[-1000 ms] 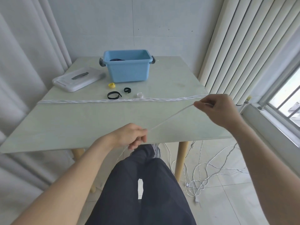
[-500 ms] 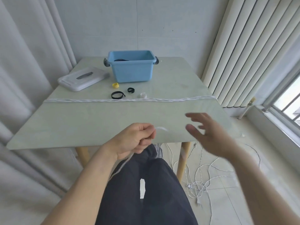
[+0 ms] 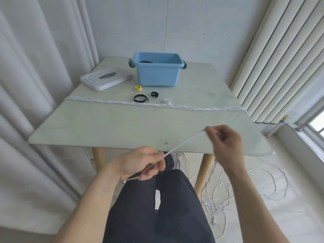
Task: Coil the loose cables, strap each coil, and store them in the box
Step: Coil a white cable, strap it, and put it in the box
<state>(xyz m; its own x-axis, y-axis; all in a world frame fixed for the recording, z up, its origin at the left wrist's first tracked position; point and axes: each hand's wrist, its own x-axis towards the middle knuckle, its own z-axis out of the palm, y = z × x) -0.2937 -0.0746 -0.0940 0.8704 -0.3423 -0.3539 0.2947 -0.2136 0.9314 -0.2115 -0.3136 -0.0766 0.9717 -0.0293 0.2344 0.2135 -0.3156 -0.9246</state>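
Note:
A thin white cable (image 3: 184, 142) runs taut between my two hands over the table's front edge. My left hand (image 3: 142, 163) grips it near my lap, and my right hand (image 3: 223, 142) pinches it higher up to the right. More of this cable lies tangled on the floor (image 3: 219, 195). The blue box (image 3: 157, 70) stands at the back of the table with something dark inside. In front of it lie a yellow strap (image 3: 138, 87), two black straps (image 3: 140, 98) (image 3: 154, 94) and a white one (image 3: 167, 100).
A twisted white cable (image 3: 154, 104) stretches across the pale green table (image 3: 105, 127) from edge to edge. The box's white lid (image 3: 105, 78) lies at the back left. Curtains hang at the left, a radiator (image 3: 273, 55) and a window at the right.
My right hand let go of the cable, dropped open toward the left hand, and now pinches the cable again and draws it up to the right. The view has shifted.

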